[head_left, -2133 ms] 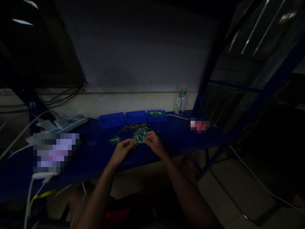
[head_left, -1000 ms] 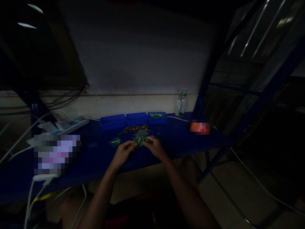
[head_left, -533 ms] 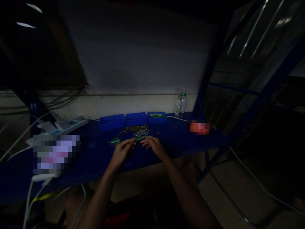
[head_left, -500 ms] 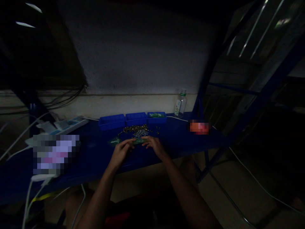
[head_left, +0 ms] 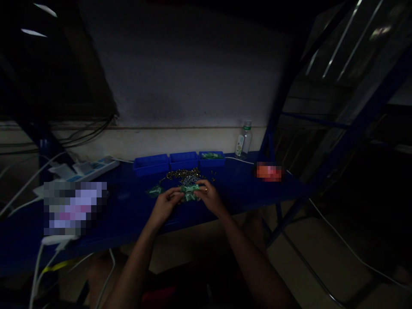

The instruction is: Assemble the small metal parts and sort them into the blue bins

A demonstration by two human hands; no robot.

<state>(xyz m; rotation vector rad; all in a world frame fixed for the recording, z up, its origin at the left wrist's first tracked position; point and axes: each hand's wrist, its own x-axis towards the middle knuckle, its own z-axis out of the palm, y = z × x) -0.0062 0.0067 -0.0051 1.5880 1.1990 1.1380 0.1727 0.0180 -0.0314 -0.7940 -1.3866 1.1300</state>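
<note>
Between my two hands is a small green plastic bag [head_left: 190, 192], with its face turned toward me. My left hand [head_left: 166, 203] pinches its left side, and my right hand [head_left: 209, 196] grips the right side. What the bag holds is too dim to make out. Just beyond it lie a heap of brass-coloured screws [head_left: 180, 174] and a smaller pile of silver screws [head_left: 192, 179]. Another green plastic bag [head_left: 155, 191] rests on the table left of my left hand.
Three blue bins line the back of the blue table [head_left: 128, 214]; the right bin [head_left: 211, 162] holds green bags. A clear bottle [head_left: 243, 141] stands at the back right. A power strip [head_left: 96, 168] with plugs and white cables is at the left.
The green bag between my hands has turned from nearly edge-on to showing its broad face. My fingers have shifted to pinch its two sides.
</note>
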